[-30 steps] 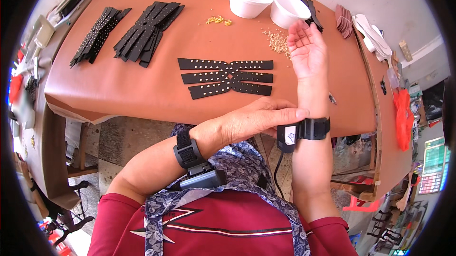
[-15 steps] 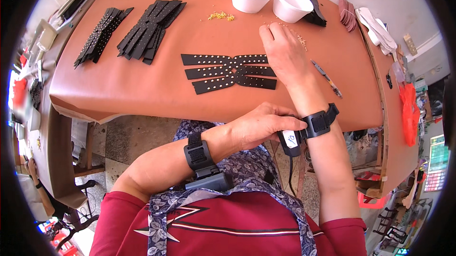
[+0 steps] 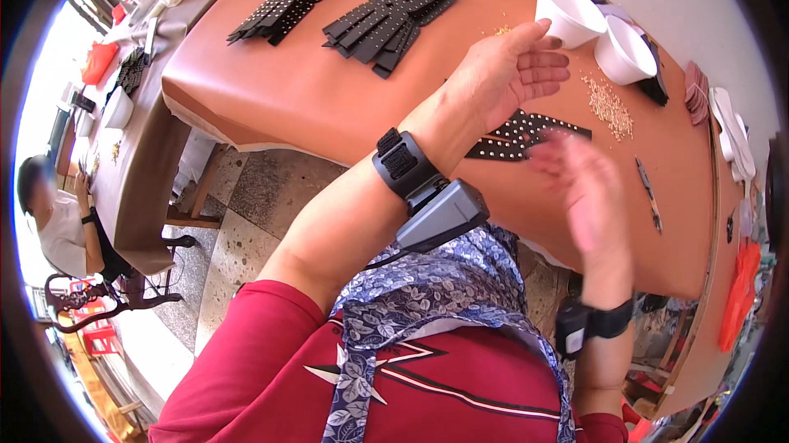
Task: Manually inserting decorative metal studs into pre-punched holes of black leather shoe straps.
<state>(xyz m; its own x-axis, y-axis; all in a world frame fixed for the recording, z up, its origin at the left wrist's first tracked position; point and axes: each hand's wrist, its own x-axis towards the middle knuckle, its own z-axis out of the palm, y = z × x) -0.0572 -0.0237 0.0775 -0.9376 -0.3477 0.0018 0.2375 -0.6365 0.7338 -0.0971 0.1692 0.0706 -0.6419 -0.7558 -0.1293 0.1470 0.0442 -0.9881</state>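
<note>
Over the tan table [image 3: 246,106], my left hand [image 3: 514,69] is raised with loosely bent fingers and the thumb apart, nothing in it. My right hand [image 3: 588,188] is smeared by motion, its palm turned up and fingers apart, with nothing seen in it. Between and partly behind both hands lies a black strappy piece with metal studs [image 3: 526,135]; my hands hide parts of it. Right of it is a scatter of small gold studs [image 3: 608,106]. A grey device [image 3: 448,217] is strapped to my left wrist, a black one [image 3: 573,328] to my right.
Two stacks of studded black pieces [image 3: 288,3] [image 3: 390,20] lie at the far left. White bowls [image 3: 567,11] [image 3: 625,53] stand at the back right, near a pen [image 3: 648,196]. Another person [image 3: 62,229] sits at a side table on the left.
My left hand has left the device on my right wrist and risen over the table. My right hand has pulled back from the studs toward me. The view has shifted, moving the table contents rightward.
</note>
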